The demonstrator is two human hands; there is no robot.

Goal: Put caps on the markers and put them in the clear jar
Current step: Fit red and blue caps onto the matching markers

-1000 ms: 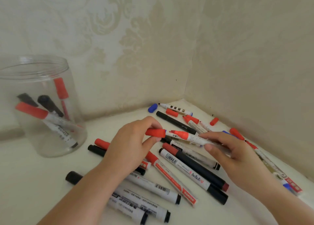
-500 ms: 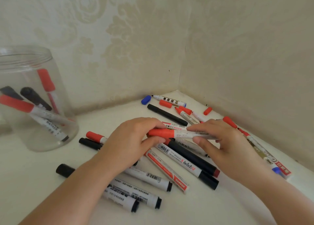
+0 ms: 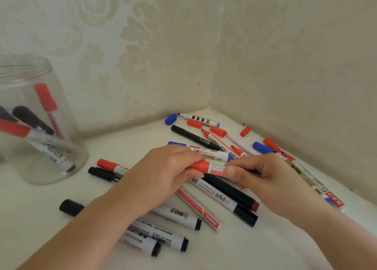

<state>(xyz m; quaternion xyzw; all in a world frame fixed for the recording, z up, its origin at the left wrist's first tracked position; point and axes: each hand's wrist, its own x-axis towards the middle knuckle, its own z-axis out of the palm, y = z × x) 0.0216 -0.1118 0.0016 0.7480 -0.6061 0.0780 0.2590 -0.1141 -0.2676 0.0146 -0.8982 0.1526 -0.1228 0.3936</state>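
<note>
My left hand [image 3: 161, 175] grips the red cap [image 3: 199, 165] of a white marker [image 3: 217, 168], and my right hand [image 3: 265, 173] pinches the marker's barrel. The cap sits on the marker's end, held just above a pile of markers on the white surface. The clear jar [image 3: 36, 118] stands at the far left with several capped red and black markers leaning inside. Loose caps lie near the corner: a blue cap [image 3: 171, 119] and a red cap [image 3: 245, 131].
Many markers lie scattered around my hands, among them a black marker [image 3: 193, 137], an uncapped red-tipped marker [image 3: 216, 142] and a black-capped one [image 3: 224, 200]. Patterned walls [image 3: 285, 65] meet in a corner behind the pile. Bare white surface [image 3: 51, 229] shows at the lower left.
The red cap and the marker were apart a second ago; my hands have come together and the cap now sits on the marker's end.
</note>
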